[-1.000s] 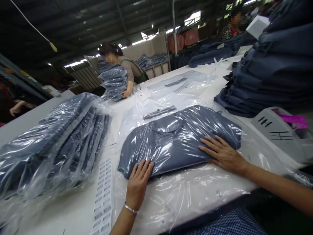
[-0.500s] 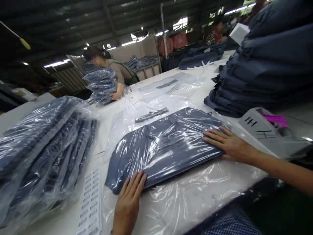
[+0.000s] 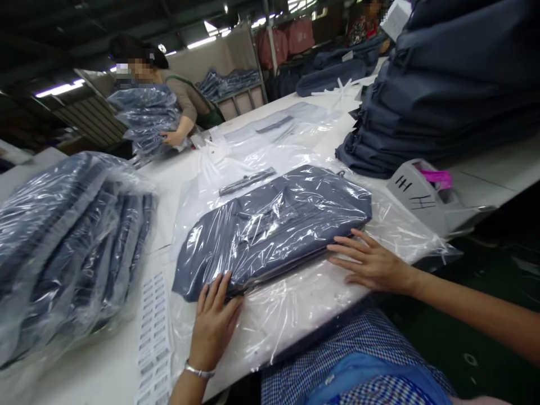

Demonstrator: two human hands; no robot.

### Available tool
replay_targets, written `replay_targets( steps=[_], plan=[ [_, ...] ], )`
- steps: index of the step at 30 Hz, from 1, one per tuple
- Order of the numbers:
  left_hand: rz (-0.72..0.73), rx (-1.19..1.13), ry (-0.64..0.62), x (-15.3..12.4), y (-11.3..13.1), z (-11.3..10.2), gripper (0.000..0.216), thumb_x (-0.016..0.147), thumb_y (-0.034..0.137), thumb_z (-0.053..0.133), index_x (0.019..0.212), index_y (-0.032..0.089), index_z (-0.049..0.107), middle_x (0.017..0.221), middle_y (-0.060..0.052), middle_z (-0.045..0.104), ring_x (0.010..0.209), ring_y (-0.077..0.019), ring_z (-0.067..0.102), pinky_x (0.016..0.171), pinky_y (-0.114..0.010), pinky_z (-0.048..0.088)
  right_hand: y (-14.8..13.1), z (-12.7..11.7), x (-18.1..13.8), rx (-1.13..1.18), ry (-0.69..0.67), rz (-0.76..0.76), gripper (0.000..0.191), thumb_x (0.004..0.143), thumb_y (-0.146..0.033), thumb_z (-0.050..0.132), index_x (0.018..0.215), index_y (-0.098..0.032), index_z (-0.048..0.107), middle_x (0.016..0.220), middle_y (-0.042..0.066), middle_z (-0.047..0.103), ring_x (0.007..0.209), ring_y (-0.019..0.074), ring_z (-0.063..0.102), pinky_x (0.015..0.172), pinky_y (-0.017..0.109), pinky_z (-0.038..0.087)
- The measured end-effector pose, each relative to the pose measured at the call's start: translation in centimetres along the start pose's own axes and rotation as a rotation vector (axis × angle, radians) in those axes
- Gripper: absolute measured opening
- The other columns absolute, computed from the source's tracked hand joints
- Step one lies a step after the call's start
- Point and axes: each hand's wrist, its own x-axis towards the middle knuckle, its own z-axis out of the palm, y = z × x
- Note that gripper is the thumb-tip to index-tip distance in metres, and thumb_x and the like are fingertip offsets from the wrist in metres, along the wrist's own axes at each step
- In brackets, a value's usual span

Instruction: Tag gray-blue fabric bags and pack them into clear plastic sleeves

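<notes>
L hand [image 3: 214, 320] is at the near L corner of the bag [image 3: 274, 225], fingers extended & a bit apart, thumb out to the side, tips on the film [image 3: 295, 315], nothing visibly pinched. R hand [image 3: 371, 261] is spread wider, fingertips at the near edge twd the bag's R end; can't say how hard either presses. The bag, navy & inside the clear film, lies flat on the table [image 3: 101, 374] just beyond both sets of fingertips, its long near edge running between them. Hands are prob. that far apart to steady both ends at once (slack film lies wrinkled on this side of the fingers). Past the bag, away from the fingers, is a dark strip [image 3: 247, 181]. Label sheet [image 3: 152, 337] sits just L of the L fingers, presumably for easy reach; farther L, wrapped bags [image 3: 76, 242] overlap in a heap, maybe to stay apart from the unwrapped stack [image 3: 442, 101] well beyond the R fingers. Grey holder [image 3: 417, 197] w/ black marks is nearer those. Far past the L fingers a co-worker [image 3: 183, 93] hugs a wrapped pile [image 3: 147, 118], likely bc plastic slides.
</notes>
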Motion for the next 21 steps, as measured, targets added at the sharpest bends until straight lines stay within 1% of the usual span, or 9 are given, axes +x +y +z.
replay_targets(
  steps=[3, 5, 7, 11, 13, 15, 17, 19, 21],
  plan=[
    [-0.029, -0.059, -0.015, 0.4, 0.6, -0.8, 0.016, 0.09, 0.021, 0.055, 0.091, 0.024, 0.07, 0.158, -0.01, 0.031, 0.146, -0.0299, 0.026, 0.116, -0.057, 0.027, -0.4, 1.6, 0.3, 0.04, 0.046, 0.011, 0.026, 0.095, -0.02, 0.055, 0.117, -0.022, 0.066, 0.133, 0.006, 0.061, 0.141, 0.0264, 0.035, 0.116, 0.055, 0.027],
    [-0.033, -0.133, -0.055, 0.5, 1.0, -1.4, 0.016, 0.09, 0.025, 0.055, 0.086, 0.023, 0.071, 0.161, -0.009, 0.024, 0.147, -0.0315, 0.021, 0.116, -0.06, 0.024, 0.0, 2.2, 0.1, 0.083, 0.083, -0.001, 0.024, 0.094, -0.011, 0.051, 0.105, -0.02, 0.07, 0.121, 0.005, 0.067, 0.137, 0.0263, 0.04, 0.114, 0.054, 0.031],
    [-0.019, -0.198, -0.107, 0.5, 1.1, -1.9, 0.017, 0.09, 0.03, 0.056, 0.083, 0.024, 0.071, 0.163, -0.006, 0.015, 0.148, -0.0335, 0.017, 0.116, -0.063, 0.019, 0.3, 2.2, -0.5, 0.154, 0.089, -0.053, 0.026, 0.093, -0.008, 0.048, 0.101, -0.019, 0.07, 0.113, 0.006, 0.07, 0.128, 0.0249, 0.05, 0.112, 0.053, 0.034],
    [0.033, -0.256, -0.209, 0.1, 0.9, -2.5, 0.017, 0.088, 0.033, 0.058, 0.081, 0.025, 0.072, 0.164, -0.002, 0.004, 0.149, -0.0361, 0.011, 0.115, -0.067, 0.014, -0.6, -0.1, -0.9, 0.315, -0.02, -0.089, 0.026, 0.092, -0.01, 0.044, 0.099, -0.017, 0.069, 0.106, 0.009, 0.07, 0.109, 0.0205, 0.061, 0.099, 0.039, 0.048],
    [0.044, -0.253, -0.233, 0.0, 0.9, -2.6, 0.017, 0.087, 0.03, 0.058, 0.079, 0.024, 0.071, 0.164, -0.001, 0.0, 0.149, -0.0367, 0.01, 0.115, -0.068, 0.013, -1.5, -1.9, 0.1, 0.317, -0.087, -0.034, 0.022, 0.094, -0.018, 0.048, 0.09, -0.017, 0.069, 0.092, 0.008, 0.07, 0.094, 0.0192, 0.064, 0.085, 0.032, 0.052],
    [0.05, -0.237, -0.24, 0.0, 1.0, -2.6, 0.016, 0.086, 0.027, 0.058, 0.078, 0.023, 0.071, 0.164, -0.001, -0.002, 0.149, -0.0368, 0.008, 0.115, -0.068, 0.012, -2.1, -3.5, 2.3, 0.26, -0.101, 0.006, 0.024, 0.096, -0.031, 0.052, 0.085, -0.018, 0.068, 0.079, 0.006, 0.069, 0.079, 0.0178, 0.065, 0.075, 0.03, 0.052],
    [0.051, -0.216, -0.237, 0.0, 1.2, -2.5, 0.016, 0.085, 0.024, 0.058, 0.077, 0.022, 0.071, 0.164, -0.002, -0.003, 0.149, -0.0369, 0.008, 0.114, -0.068, 0.012, -2.1, -4.3, 5.5, 0.196, -0.006, 0.013, 0.029, 0.098, -0.039, 0.05, 0.092, -0.018, 0.069, 0.085, 0.006, 0.072, 0.08, 0.0177, 0.066, 0.079, 0.032, 0.051],
    [0.049, -0.203, -0.233, -0.1, 1.3, -2.5, 0.016, 0.085, 0.025, 0.057, 0.078, 0.022, 0.071, 0.164, -0.003, -0.001, 0.149, -0.0372, 0.009, 0.114, -0.069, 0.013, -1.4, -4.0, 8.9, 0.15, 0.148, 0.007, 0.031, 0.1, -0.039, 0.047, 0.11, -0.018, 0.067, 0.107, 0.007, 0.072, 0.098, 0.0192, 0.065, 0.094, 0.037, 0.047],
    [0.039, -0.211, -0.247, 0.1, 1.3, -2.8, 0.018, 0.086, 0.032, 0.058, 0.079, 0.023, 0.072, 0.164, -0.004, 0.005, 0.149, -0.0376, 0.01, 0.113, -0.069, 0.014, -0.1, -2.4, 11.6, 0.097, 0.24, 0.039, 0.037, 0.1, -0.041, 0.047, 0.124, -0.018, 0.061, 0.127, 0.008, 0.065, 0.118, 0.0223, 0.058, 0.107, 0.044, 0.038]
  ],
)
